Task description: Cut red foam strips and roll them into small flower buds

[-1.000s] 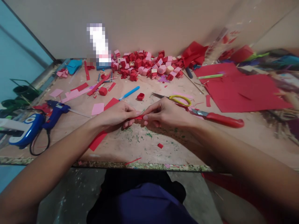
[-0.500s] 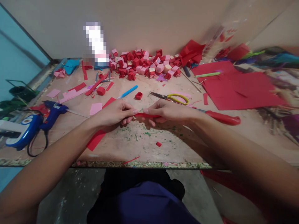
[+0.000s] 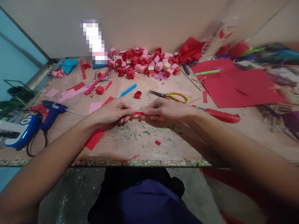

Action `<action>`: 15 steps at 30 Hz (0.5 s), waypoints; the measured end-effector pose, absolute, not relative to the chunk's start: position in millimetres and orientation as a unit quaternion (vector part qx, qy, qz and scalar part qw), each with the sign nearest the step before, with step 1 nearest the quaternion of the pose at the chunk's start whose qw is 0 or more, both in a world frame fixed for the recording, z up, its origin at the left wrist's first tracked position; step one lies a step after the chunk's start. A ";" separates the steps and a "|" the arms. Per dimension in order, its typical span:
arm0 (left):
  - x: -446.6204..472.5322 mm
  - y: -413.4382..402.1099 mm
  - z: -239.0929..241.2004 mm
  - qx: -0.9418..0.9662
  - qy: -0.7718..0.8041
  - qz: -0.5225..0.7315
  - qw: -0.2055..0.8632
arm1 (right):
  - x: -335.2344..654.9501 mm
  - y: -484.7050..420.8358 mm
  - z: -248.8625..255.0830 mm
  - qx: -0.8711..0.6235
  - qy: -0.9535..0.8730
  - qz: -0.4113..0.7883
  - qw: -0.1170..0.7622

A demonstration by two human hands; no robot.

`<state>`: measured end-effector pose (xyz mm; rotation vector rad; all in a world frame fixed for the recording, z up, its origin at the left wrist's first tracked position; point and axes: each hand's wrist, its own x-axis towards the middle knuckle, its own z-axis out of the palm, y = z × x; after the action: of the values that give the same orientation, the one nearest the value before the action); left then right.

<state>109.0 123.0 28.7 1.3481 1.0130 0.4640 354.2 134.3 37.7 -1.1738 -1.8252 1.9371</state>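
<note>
From the head view, I survey the table (image 3: 179, 144) from left to right. At the far left I locate a blue-and-white device (image 3: 22, 132). Just beside it lies a blue glue gun (image 3: 52, 113), with a pale stick extending from its rear toward the left forearm. Next I note a pink paper piece (image 3: 94, 107) and a long red paper strip (image 3: 95, 139), which passes beneath the left forearm. Behind these rests a red cube (image 3: 99, 90).

The left hand (image 3: 116, 111) pinches one end of a narrow red piece (image 3: 138, 113) between thumb and fingers. This piece spans the gap between the hands, above the middle of the table; I cannot tell whether it touches the surface. Behind the left hand lies a blue pen-like tool (image 3: 128, 90). Beyond the red piece sit a small open-topped red box (image 3: 137, 94) and, against the wall, a pile of red and pink cubes (image 3: 140, 62). A red scrap (image 3: 158, 142) lies nearer the front edge.

The right hand (image 3: 160, 109) pinches the other end of the narrow red piece. Yellow-handled scissors (image 3: 178, 96) lie behind that hand. Farther right I find a red-handled tool (image 3: 223, 115), its front end hidden by the wrist, then red sheets (image 3: 243, 90).
</note>
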 end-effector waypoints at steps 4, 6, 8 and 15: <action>111.1 120.9 33.6 0.627 0.439 0.180 0.618 | 353.4 133.4 35.6 -0.398 -0.643 0.646 0.099; 112.6 120.2 34.2 0.640 0.433 0.175 0.610 | 353.7 132.9 34.6 -0.399 -0.659 0.630 0.091; 114.0 119.7 33.1 0.645 0.429 0.176 0.608 | 353.8 132.3 34.7 -0.400 -0.672 0.616 0.093; 117.1 120.0 28.3 0.634 0.440 0.205 0.602 | 350.0 132.7 38.3 -0.411 -0.708 0.564 0.108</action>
<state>117.1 120.0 28.3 1.4676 1.0188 0.4753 350.0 132.7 38.3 -1.2101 -2.0813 1.6599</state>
